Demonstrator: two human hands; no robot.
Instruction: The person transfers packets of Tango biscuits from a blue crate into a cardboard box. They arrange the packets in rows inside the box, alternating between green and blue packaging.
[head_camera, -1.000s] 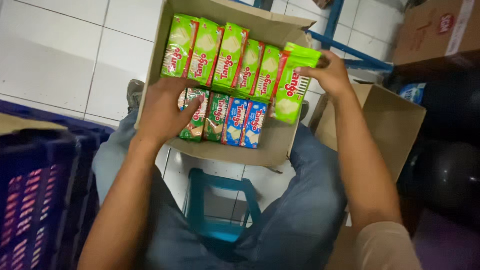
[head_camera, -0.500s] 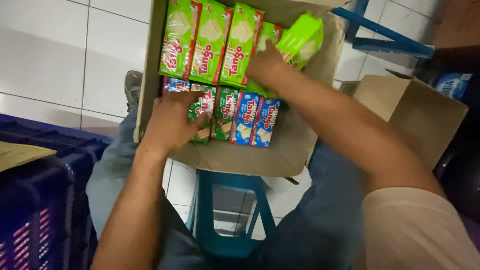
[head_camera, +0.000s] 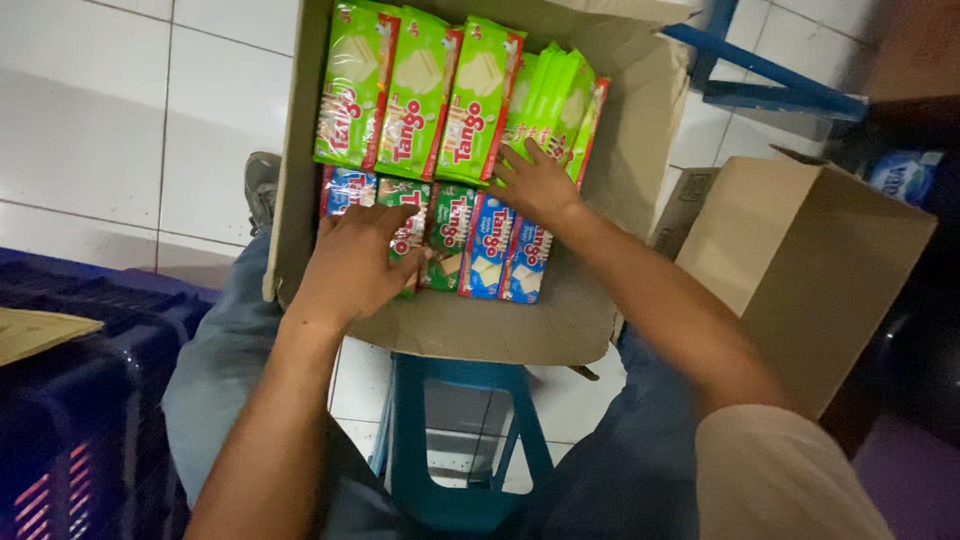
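Slotted on edge now into the cardboard box (head_camera: 620, 150), rightmost in the far row: light green packet (head_camera: 560, 95), released, right hand (head_camera: 540, 182) spread flat against it; left hand (head_camera: 355, 262) spread across near-row packets (head_camera: 470, 235); far row looking full

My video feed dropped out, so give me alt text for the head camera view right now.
Both hands work inside an open cardboard box of snack packs: the right hand presses the light green packs in the far row, the left hand rests on the dark green and blue packs in the near row. A second cardboard box stands at right.
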